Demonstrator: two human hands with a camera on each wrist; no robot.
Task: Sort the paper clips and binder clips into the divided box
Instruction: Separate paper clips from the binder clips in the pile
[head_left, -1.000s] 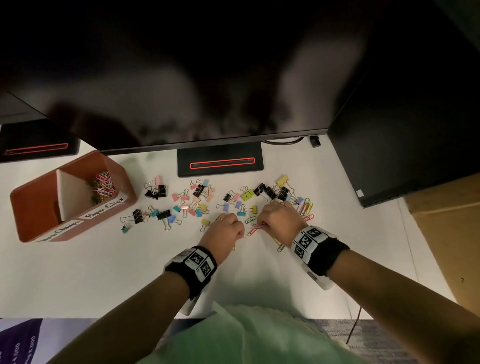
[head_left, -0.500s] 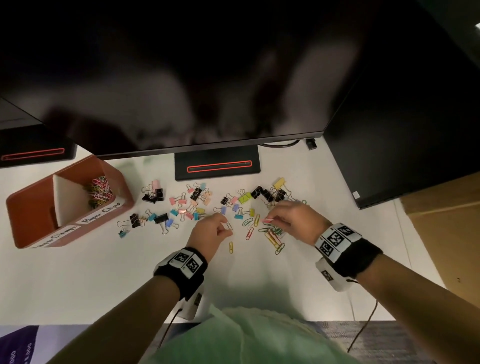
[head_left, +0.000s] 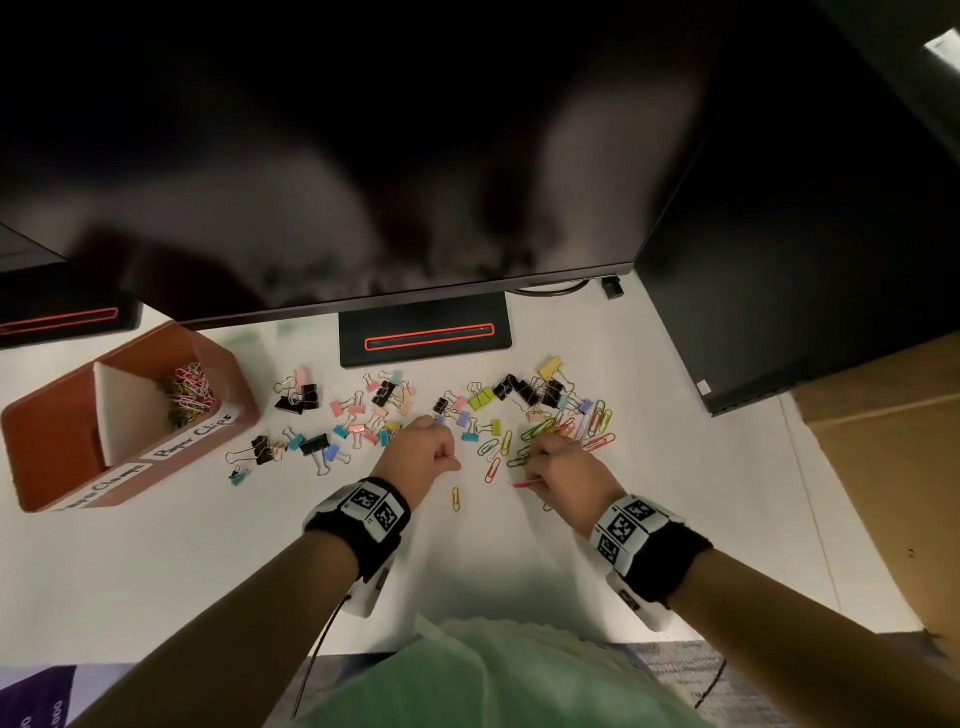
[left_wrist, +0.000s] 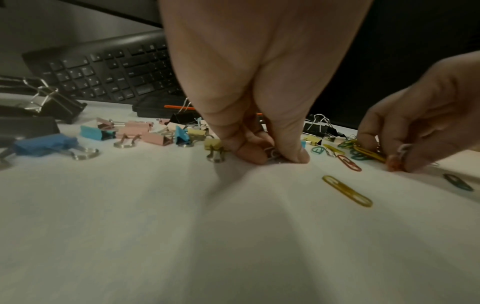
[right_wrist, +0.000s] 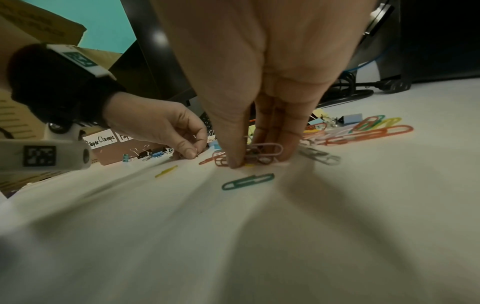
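The brown divided box (head_left: 62, 431) stands at the left; its right compartment, labelled Paper Clips, holds coloured paper clips (head_left: 187, 395). Binder clips (head_left: 358, 410) lie scattered across the middle of the white table. My left hand (head_left: 451, 458) pinches a small silver paper clip (left_wrist: 272, 153) against the table. My right hand (head_left: 535, 475) pinches several paper clips (right_wrist: 259, 152), a red one (head_left: 522, 484) sticking out to the left. More loose paper clips (head_left: 592, 423) lie just beyond it. A yellow paper clip (head_left: 456, 499) lies between the hands.
A large monitor overhangs the back of the table, its black base (head_left: 425, 338) behind the clips. A second dark screen (head_left: 805, 260) stands at the right, with cardboard (head_left: 883, 467) beside it. A keyboard (left_wrist: 103, 67) lies under the monitor. A green paper clip (right_wrist: 248, 181) lies near my right hand.
A second ago the hands were touching at the centre. They have drawn apart; the right hand reached into the paper clip pile and came back toward me with clips pinched.
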